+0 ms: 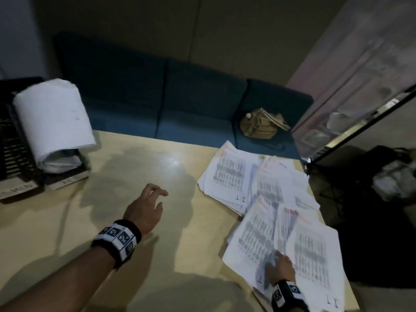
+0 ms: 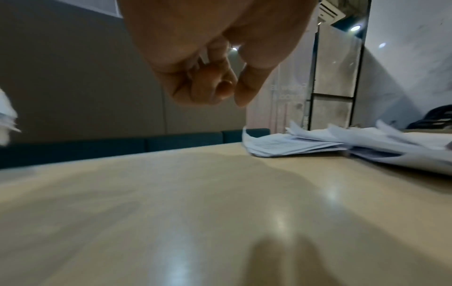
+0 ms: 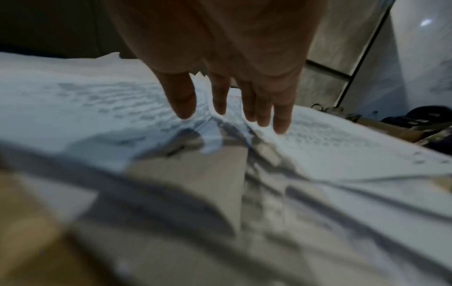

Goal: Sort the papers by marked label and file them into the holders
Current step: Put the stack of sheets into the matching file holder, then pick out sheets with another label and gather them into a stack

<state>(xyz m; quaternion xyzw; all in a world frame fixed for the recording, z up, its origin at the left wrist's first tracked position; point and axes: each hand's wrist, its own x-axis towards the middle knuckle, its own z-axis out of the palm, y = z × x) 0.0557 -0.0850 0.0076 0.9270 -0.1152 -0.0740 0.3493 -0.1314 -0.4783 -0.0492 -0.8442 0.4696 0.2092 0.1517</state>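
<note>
Loose printed papers lie fanned across the right half of the pale table; several carry a handwritten "IT" mark, one has red lettering. My right hand rests on the near sheets with straight fingers touching the paper. My left hand hovers over the bare table middle, fingers loosely curled and holding nothing. Black file holders stand at the far left with a curled bundle of filed papers drooping out of one. The paper pile shows to the right in the left wrist view.
A blue sofa runs behind the table with a tan bag on its right seat. A glass partition stands at the right. Dark bags lie on the floor beyond the table's right edge.
</note>
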